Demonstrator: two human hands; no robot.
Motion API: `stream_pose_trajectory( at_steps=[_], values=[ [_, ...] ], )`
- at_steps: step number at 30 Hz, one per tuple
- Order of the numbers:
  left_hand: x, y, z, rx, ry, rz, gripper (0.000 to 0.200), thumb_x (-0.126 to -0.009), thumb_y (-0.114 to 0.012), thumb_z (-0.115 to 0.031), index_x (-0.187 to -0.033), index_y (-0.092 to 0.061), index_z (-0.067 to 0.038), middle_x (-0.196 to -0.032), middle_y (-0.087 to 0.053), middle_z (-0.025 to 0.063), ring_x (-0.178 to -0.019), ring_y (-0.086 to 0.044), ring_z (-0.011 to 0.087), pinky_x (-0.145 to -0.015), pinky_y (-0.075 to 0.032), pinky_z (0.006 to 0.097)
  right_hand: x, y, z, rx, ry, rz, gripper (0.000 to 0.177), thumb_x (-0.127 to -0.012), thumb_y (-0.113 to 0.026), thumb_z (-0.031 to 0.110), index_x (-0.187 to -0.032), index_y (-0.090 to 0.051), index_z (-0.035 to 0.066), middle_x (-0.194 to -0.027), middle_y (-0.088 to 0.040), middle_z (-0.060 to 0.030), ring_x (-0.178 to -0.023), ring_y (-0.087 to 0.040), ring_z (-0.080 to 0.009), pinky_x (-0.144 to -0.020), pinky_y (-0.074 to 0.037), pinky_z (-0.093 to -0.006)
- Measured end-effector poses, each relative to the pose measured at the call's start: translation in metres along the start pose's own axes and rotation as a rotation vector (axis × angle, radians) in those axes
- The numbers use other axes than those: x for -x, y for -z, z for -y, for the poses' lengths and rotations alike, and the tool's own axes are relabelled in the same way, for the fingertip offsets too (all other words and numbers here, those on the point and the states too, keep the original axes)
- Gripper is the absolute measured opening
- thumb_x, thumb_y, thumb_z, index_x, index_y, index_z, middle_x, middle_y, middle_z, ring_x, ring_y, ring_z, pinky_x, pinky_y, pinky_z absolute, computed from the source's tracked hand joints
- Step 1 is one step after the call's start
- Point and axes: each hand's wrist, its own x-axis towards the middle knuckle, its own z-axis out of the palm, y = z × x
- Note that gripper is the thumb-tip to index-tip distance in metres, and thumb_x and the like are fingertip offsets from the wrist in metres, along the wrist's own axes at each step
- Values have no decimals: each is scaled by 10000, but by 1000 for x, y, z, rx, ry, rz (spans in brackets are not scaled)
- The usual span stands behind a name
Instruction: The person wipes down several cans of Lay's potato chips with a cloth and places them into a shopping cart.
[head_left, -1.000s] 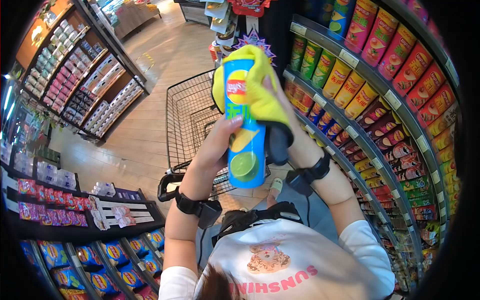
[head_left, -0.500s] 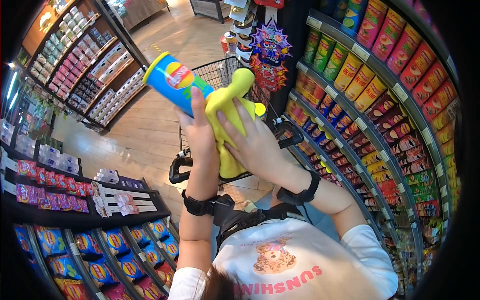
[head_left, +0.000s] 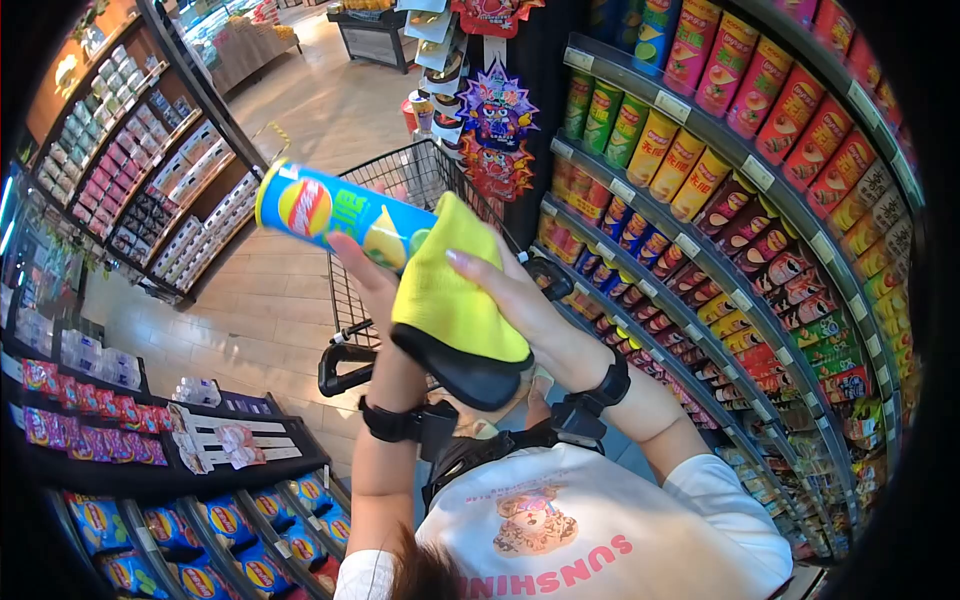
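Note:
A blue chip canister [head_left: 345,212] with a yellow rim lies tilted in front of me, its rim end pointing to the upper left. My left hand [head_left: 372,284] is closed around its underside, thumb along the near side and fingers mostly hidden behind it. A yellow cloth [head_left: 448,300] with a dark edge covers the canister's right end and hangs down over my left wrist. My right hand [head_left: 515,300] is closed on the cloth, pressing it against that end, thumb on top.
Beyond my hands stands a black wire shopping cart [head_left: 400,170]. Curved shelves [head_left: 690,130] of colourful canisters rise close on the right. Blue chip bags [head_left: 225,520] fill a rack at lower left. Hanging snack packs [head_left: 498,112] are by the cart, and a wooden display shelf [head_left: 150,150] stands at far left.
The canister has turned closer to level and dropped slightly. The cloth now wraps its right end, with the dark edge showing. My right hand has moved slightly down with it.

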Motion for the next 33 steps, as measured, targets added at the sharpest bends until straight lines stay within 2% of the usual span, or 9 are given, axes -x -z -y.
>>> stream_pose_trajectory(
  at_steps=[5,11,16,21,23,24,27,31,33],
  values=[
    [23,-14,1,-437,-227,-202,658,-926,-540,-488,-1321,-332,-4,-1061,-574,118,-922,-595,177,-835,-494,300,-6,9,11,174,332,-102,544,-871,-679,269,-1277,-388,56,-1118,-509,-78,-1044,-518,-153,-894,-444,-308],
    [4,-28,-20,-132,21,-222,486,-916,-562,-457,-1194,-451,-75,-1002,-590,155,-835,-635,223,-710,-556,362,19,36,5,1405,1061,12,689,-758,-755,236,-1326,-412,50,-1249,-419,-233,-1132,-491,-400,-922,-454,-418],
    [3,-16,-9,-264,-50,-55,516,-913,-552,-470,-1206,-444,-58,-1028,-578,166,-928,-612,253,-764,-544,384,26,31,2,1089,546,-36,676,-834,-680,350,-1371,-396,52,-1196,-527,-189,-1110,-540,-351,-916,-468,-389],
    [19,-27,1,12,334,139,825,-880,-466,-636,-1302,-375,67,-1209,-552,204,-1091,-586,299,-925,-488,399,27,31,39,-51,-509,176,494,-999,-433,405,-1350,-440,57,-1209,-573,-24,-1046,-567,-73,-886,-474,-246],
    [10,-4,8,-47,371,448,988,-832,-364,-761,-1325,-360,95,-1293,-515,222,-1143,-558,316,-989,-446,396,4,73,-7,-833,-367,777,459,-1007,-443,319,-1378,-414,49,-1299,-527,-51,-1144,-530,-96,-961,-442,-249],
    [-1,11,16,2,364,627,980,-817,-406,-761,-1329,-371,73,-1267,-538,210,-1132,-566,305,-969,-462,404,43,39,23,-170,-193,80,477,-1004,-454,241,-1423,-347,37,-1386,-456,-82,-1225,-478,-129,-1026,-403,-264],
    [7,23,11,-424,181,382,931,-820,-452,-729,-1334,-384,45,-1258,-542,210,-1120,-573,290,-945,-480,406,28,64,2,-23,173,205,507,-1002,-447,197,-1449,-282,26,-1455,-377,-110,-1285,-428,-162,-1074,-361,-288],
    [22,-6,-2,-279,271,565,735,-896,-503,-509,-1357,-356,43,-1261,-540,188,-1100,-588,264,-945,-480,385,29,27,40,174,-284,42,492,-1004,-436,372,-1351,-443,24,-1190,-568,-37,-1020,-562,-89,-856,-469,-210],
    [17,6,-1,-319,248,444,596,-938,-489,-368,-1358,-356,33,-1255,-542,180,-1093,-590,262,-934,-483,368,16,29,20,147,-84,140,574,-972,-463,470,-1314,-429,11,-1112,-570,-44,-965,-545,-82,-817,-465,-214]
  ],
)
